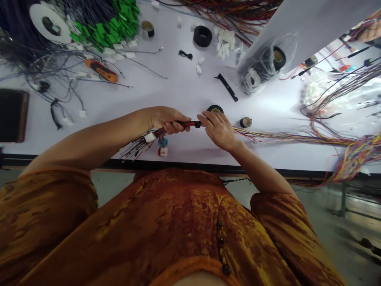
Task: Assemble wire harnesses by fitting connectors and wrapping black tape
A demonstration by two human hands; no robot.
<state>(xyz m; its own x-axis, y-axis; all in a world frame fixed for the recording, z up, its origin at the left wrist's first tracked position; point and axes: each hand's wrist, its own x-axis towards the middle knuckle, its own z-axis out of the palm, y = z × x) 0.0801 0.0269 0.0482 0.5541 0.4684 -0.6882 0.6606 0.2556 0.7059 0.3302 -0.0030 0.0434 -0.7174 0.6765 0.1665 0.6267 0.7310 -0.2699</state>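
Observation:
A wire bundle (190, 123) runs sideways in front of me, with black tape (197, 124) wound around it between my hands. My left hand (171, 120) is closed around the bundle left of the tape. Just right of the wrap, my right hand (218, 129) has its fingers bent over the bundle, thumb side hidden. Loose ends with a white connector (149, 137) and a red-and-white connector (163, 151) hang below my left hand. Behind my right fingers lies a black tape roll (214, 108), partly covered. The long multicoloured wires (282, 137) continue rightward along the table.
A small tape roll (245, 122) stands right of my right hand. Beyond are a black strip tool (228, 87), another tape roll (203, 36), an orange-handled tool (101, 70) and green connectors (110, 29). A dark phone-like object (12, 115) lies left. Another person's hand (370, 31) shows far right.

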